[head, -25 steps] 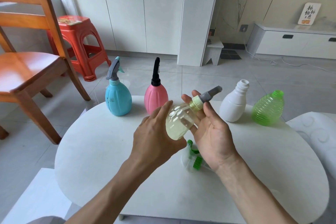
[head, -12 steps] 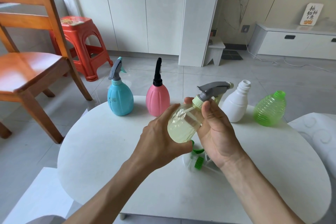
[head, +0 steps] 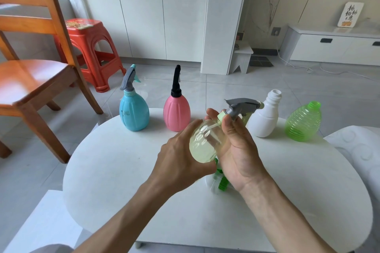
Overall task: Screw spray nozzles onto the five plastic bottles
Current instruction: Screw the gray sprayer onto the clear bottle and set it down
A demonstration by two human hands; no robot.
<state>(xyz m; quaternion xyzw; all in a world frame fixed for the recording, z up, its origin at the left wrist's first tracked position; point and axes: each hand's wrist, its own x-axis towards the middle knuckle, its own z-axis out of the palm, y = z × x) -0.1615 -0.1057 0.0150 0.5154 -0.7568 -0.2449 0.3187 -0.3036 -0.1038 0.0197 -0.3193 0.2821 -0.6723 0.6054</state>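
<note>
Above the middle of the round white table [head: 123, 170], the left hand [head: 183, 162] wraps the rounded belly of a translucent pale-yellow plastic bottle [head: 203, 141], holding it clear of the tabletop with its long axis tilted, neck pointing up and away toward the table's far edge. The right hand [head: 238, 150] lies just beside and slightly nearer the far edge, thumb and fingers pinched narrow around the pale-green screw collar [head: 221, 116] at the bottle's neck, so it is the hand placed for the twisting; the grey trigger spray nozzle [head: 242, 104] above the collar points its spout to the right. The turn runs about that tilted axis, and how far the thread is seated cannot be told. Along the far edge stand a light-blue ribbed bottle [head: 134, 114] and a pink ribbed bottle [head: 176, 113], each capped with a nozzle, then a white bottle [head: 264, 121] and a green ringed bottle [head: 303, 124], both open-necked. Under the right wrist, loose nozzle parts in green and clear plastic [head: 220, 183] lie on the table, so judging by that, two bottles are left after this one
</note>
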